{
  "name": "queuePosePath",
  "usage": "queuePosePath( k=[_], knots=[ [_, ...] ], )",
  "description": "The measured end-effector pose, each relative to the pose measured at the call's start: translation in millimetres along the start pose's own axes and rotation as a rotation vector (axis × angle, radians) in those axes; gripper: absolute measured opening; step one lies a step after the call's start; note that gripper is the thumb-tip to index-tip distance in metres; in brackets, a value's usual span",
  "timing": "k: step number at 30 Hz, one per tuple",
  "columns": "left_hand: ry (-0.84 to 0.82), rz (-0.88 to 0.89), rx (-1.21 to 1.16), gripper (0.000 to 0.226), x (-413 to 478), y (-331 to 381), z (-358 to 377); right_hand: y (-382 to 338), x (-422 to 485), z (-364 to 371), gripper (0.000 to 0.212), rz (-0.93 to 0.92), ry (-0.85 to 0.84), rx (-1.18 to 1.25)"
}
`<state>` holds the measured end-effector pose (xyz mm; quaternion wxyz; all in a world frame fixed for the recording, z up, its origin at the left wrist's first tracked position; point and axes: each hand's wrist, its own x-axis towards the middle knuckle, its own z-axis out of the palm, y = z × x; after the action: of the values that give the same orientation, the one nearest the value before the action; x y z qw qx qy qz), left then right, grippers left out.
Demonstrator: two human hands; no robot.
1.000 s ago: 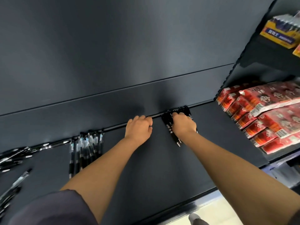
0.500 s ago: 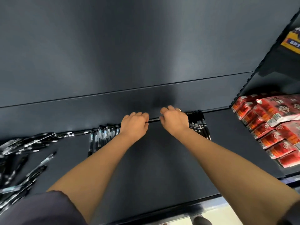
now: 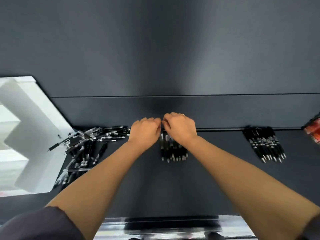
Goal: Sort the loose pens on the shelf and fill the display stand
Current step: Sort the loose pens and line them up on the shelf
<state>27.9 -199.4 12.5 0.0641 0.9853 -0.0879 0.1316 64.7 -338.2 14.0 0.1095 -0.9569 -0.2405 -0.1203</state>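
Dark shelf [image 3: 155, 191], dark back panel [image 3: 155, 49] rising behind it. Head view, looking down along both forearms.

- Left hand [image 3: 144, 131]: at 12 o'clock on the shelf, against the back edge. Fingers curled under, knuckles up. Fingertips hidden; cannot tell whether it holds anything.
- Right hand [image 3: 180, 129]: just beside the left, at its 3 o'clock, knuckles nearly touching. Fingers curled down over the far ends of a row of pens [image 3: 173, 151]. Ring [image 3: 182, 114] on one finger. Grip hidden; cannot tell if it pinches a pen or only rests there.
- Row under the right hand: pens side by side, tips toward 6 o'clock.
- Second row of pens [image 3: 265, 146]: at 3 o'clock, well apart, fanned slightly.
- Loose heap of pens [image 3: 86, 144]: at 9 o'clock, crossed at all angles.
- Red packets [image 3: 313, 134]: far 3 o'clock edge.
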Motion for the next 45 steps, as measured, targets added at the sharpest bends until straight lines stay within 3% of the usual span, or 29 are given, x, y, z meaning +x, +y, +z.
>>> queuePosePath(
  k=[9,20,26,36,45],
  knots=[
    [-0.091,-0.073,-0.020,0.014,-48,-102,-7,-90,16,31,0.024,0.020,-0.051,0.031],
    [-0.193,-0.190,-0.016,0.023,-54,-154,16,-103,43,65,0.022,0.047,-0.307,-0.100],
    [-0.249,-0.202,0.029,0.031,-44,-163,30,-98,57,88,0.031,0.091,-0.437,-0.152],
    [-0.264,-0.245,0.178,0.043,-37,-168,44,-102,68,106,0.030,0.042,-0.477,-0.189],
    [-0.258,-0.231,0.200,0.021,-32,-167,42,-99,70,101,0.025,0.059,-0.383,-0.169]
  ],
)
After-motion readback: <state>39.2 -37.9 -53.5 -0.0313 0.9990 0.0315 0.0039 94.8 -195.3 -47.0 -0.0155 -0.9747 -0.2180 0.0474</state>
